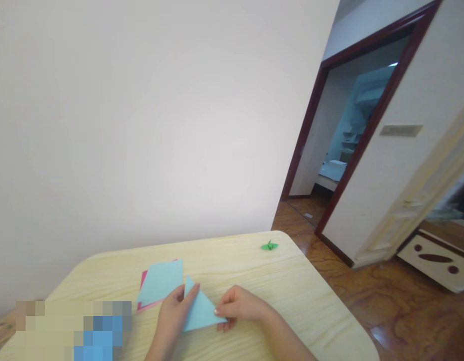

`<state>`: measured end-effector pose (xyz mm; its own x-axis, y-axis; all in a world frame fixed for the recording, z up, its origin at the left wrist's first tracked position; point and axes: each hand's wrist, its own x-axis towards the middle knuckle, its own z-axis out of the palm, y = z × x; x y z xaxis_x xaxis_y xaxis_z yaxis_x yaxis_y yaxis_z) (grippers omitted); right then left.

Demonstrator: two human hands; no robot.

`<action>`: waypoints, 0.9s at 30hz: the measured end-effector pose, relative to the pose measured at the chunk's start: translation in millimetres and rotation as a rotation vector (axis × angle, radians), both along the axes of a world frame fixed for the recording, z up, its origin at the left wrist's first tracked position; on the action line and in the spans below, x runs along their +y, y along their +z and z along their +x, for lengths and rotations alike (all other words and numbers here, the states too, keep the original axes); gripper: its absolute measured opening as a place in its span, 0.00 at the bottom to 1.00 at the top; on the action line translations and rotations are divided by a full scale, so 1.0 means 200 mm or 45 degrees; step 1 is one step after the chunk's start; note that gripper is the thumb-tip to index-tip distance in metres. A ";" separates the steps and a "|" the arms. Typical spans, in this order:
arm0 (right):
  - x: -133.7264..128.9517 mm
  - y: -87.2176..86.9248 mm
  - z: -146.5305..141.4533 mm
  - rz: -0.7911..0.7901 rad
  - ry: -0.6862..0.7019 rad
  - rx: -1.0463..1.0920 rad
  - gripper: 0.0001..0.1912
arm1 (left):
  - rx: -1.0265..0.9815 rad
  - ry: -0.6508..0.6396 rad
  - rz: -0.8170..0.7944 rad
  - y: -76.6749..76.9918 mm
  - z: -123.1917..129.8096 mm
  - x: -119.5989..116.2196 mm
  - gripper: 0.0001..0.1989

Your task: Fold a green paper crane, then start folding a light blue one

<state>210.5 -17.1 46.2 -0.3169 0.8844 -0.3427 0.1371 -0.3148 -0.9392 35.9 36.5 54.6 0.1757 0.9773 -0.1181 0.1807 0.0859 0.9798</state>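
In the head view, the folded blue paper [202, 312] is near the bottom, at about six o'clock, held by both hands over the table [310, 301]. The left hand [169, 313] has it at nine o'clock, with its thumb flat on top and its fingers bent near the edge. The right hand [237, 304] pinches the sharp corner at three o'clock between thumb and finger.

The thin corner could get bent or crumpled if the right hand squeezes too hard. If the left thumb slips, the layers could slide and the edges would not match. Pulling both ways at once could tear it. The left hand is also close to the flat blue sheet [162, 283], so a bump could push that one crooked.

The folded paper looks pale blue, smooth and plain. It is shaped like a triangle, with one tip up at eleven o'clock and a long side slanting down to the pinched corner. I cannot tell how many layers it has.

From it, the flat blue sheet lies at ten o'clock, on top of pink paper [144, 276] that peeks out. A little green folded thing [270, 246] sits at two o'clock.
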 end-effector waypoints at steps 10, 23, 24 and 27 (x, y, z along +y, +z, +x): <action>0.00 0.03 -0.01 0.006 -0.054 -0.066 0.16 | -0.037 0.032 -0.015 0.04 -0.01 -0.01 0.20; 0.02 -0.04 0.08 0.205 -0.383 -0.102 0.22 | 0.000 0.255 0.108 0.03 -0.05 0.01 0.21; 0.02 -0.04 0.06 0.208 -0.378 -0.092 0.25 | -0.020 0.241 0.099 0.03 -0.05 0.01 0.21; 0.02 -0.03 0.01 0.204 -0.332 -0.073 0.28 | -0.083 0.215 0.077 0.00 -0.04 0.02 0.20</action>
